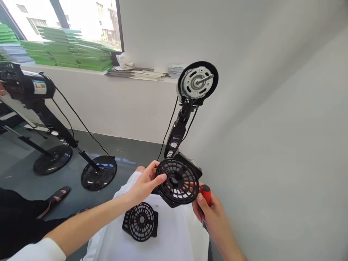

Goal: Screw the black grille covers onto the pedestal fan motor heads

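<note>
My left hand [146, 183] grips the left rim of a black round slotted fan motor cover [179, 181], holding it up in front of me. My right hand [210, 214] is closed round a tool with a red handle [206, 193], just right of and behind the cover. A second, similar black slotted cover [140, 221] lies on the white surface [174, 239] below. Behind the held cover rises a black fan stand [178, 132] with its bare motor and shaft [198, 81] at the top.
Two other black fan stands with round bases [99, 172] [53, 159] lean at the left, with cables trailing over the grey floor. Another person's sandalled foot [57, 197] rests at the lower left. Green stacks [67, 50] and papers lie on the window sill. A white wall fills the right.
</note>
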### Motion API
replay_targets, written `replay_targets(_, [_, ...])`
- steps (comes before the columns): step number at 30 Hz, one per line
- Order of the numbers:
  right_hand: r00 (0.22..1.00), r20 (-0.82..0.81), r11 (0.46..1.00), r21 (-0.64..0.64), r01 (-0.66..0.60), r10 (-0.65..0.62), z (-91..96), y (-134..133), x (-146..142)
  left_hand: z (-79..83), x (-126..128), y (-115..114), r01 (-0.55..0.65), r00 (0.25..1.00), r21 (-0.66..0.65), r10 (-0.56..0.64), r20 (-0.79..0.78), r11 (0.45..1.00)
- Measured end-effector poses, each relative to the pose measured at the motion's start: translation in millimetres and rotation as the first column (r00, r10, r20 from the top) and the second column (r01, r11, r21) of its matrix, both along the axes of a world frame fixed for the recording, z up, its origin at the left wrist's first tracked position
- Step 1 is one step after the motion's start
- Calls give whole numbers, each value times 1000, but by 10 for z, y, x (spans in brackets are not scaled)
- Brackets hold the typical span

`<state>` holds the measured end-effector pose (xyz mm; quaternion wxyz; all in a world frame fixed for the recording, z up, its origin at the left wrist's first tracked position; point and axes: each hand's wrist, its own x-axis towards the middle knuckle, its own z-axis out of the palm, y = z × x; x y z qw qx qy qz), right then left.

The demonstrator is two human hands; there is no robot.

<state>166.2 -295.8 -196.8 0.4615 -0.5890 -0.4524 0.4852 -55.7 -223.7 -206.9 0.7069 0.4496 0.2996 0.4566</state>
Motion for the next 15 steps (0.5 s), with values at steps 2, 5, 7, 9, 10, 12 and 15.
replay_targets(2, [1000, 10, 998, 56, -6, 5, 115, 57, -34, 155, 61, 34, -55, 998, -9, 55, 25, 998])
replay_targets(5, [998, 43, 991, 126, 42, -48, 382, 160, -67, 362, 76, 131, -118, 993, 7, 118, 6, 993])
replay_targets(7, [992, 53, 980, 172, 102, -113, 573, 218, -52, 493, 32, 218, -57, 994, 72, 64, -91, 996])
replay_targets(9, [983, 93, 965, 224, 135, -159, 740, 268, -12, 640, -26, 306, 135, 960, 167, -87, -267, 977])
replay_targets(10, [981, 142, 966, 237, 99, -135, 806, 293, 8, 719, -51, 345, 256, 913, 212, -164, -374, 943])
replay_targets(12, [953, 298, 979, 175, -106, 50, 889, 338, 27, 865, -80, 408, 468, 782, 276, -247, -573, 840])
replay_targets(15, [801, 457, 914, -74, -399, 386, 858, 358, -6, 972, -90, 484, 605, 653, 324, -221, -724, 728])
